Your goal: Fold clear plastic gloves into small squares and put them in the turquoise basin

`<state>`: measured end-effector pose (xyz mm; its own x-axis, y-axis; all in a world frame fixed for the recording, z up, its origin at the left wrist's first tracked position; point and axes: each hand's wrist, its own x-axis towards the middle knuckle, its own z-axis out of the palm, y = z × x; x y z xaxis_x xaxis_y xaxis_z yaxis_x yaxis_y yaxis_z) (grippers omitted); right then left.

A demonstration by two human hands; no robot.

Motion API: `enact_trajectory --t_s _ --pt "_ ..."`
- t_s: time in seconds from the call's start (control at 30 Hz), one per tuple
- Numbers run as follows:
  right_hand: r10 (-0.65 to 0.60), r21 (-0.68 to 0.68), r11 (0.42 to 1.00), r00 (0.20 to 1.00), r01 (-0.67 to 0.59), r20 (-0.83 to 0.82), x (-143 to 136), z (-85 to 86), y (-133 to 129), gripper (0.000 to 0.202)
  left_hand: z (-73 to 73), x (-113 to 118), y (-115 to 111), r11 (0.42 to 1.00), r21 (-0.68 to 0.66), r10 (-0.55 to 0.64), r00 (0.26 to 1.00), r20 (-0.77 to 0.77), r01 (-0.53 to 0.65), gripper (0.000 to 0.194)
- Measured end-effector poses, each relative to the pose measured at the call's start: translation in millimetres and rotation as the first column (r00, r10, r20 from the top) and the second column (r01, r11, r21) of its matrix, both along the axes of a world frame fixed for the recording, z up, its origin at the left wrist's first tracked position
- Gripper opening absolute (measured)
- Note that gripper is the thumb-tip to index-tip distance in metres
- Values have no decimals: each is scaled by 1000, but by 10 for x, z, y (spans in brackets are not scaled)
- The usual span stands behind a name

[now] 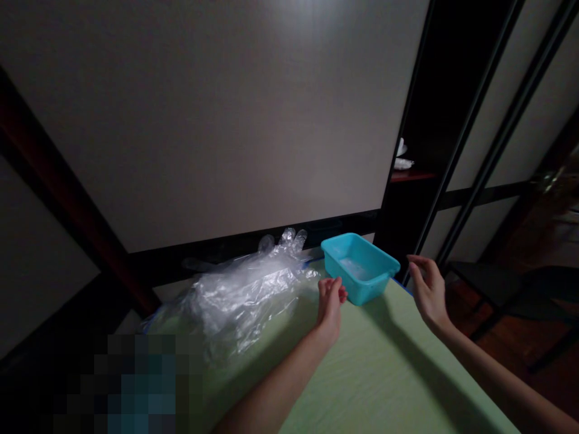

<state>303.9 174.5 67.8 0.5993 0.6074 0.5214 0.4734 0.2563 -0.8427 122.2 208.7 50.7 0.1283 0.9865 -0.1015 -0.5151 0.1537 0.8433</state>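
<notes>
A teal rectangular plastic tub with a rounded rim [337, 269] stands upright at the far right part of a table with a pale green cover [357, 380]. To its left, a large loose heap of clear, crinkled plastic gloves [248, 292] spreads along the far left side of the tabletop, with a few glove fingers sticking up at its far right end.

The left hand [332, 306] is just in front of the tub's near left corner, to the right of the heap, its fingers curled in toward the thumb. Whether it touches the tub or pinches something thin and clear cannot be told. The right hand [429, 295] is raised to the right of the tub, apart from the rim, with fingers bent and thumb close to the index finger; nothing solid shows in it, but a transparent film could go unseen in this dim light, so its grip cannot be told either.

As for what is done, the tub is upright with its top uncovered, and something whitish and partly see-through [354, 268] shows at its bottom, too indistinct to name. Most of the visible clear plastic lies outside the tub, unsorted and overlapping. Judging by that large heap, the handling looks to be at an early stage, with much of the plastic left as a loose mass; no finished stack or folded bundle shows on the tabletop.
</notes>
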Motion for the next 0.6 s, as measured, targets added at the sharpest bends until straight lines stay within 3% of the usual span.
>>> enact_trajectory --t_s 0.07,0.1,0.13,0.2,0.3,0.4,0.6 --pt "66 43 996 991 -72 119 -223 30 -145 18 -6 -227 -201 999 19 -42 999 -16 42 25" --pt "164 32 983 937 -182 309 -359 22 -209 13 -20 -355 -311 998 25 -63 998 -27 63 23" --pt "259 -12 958 843 -287 472 -508 -1 -258 11 -41 -487 -421 997 27 -76 996 -40 78 22" --pt "424 -176 892 639 -416 642 -820 -90 -297 19 -95 -747 -625 996 27 -79 994 -76 81 20" --pt "534 -323 831 482 -454 695 -1261 -270 -207 26 -185 -1070 -847 995 45 -76 981 -180 86 19" --pt "555 -372 822 456 -432 696 -1590 -414 -37 31 -274 -1264 -957 997 69 -25 973 -228 42 18" --pt "584 -447 795 316 -411 748 -1825 -504 95 41 -396 -1314 -960 991 137 14 980 -198 14 10"
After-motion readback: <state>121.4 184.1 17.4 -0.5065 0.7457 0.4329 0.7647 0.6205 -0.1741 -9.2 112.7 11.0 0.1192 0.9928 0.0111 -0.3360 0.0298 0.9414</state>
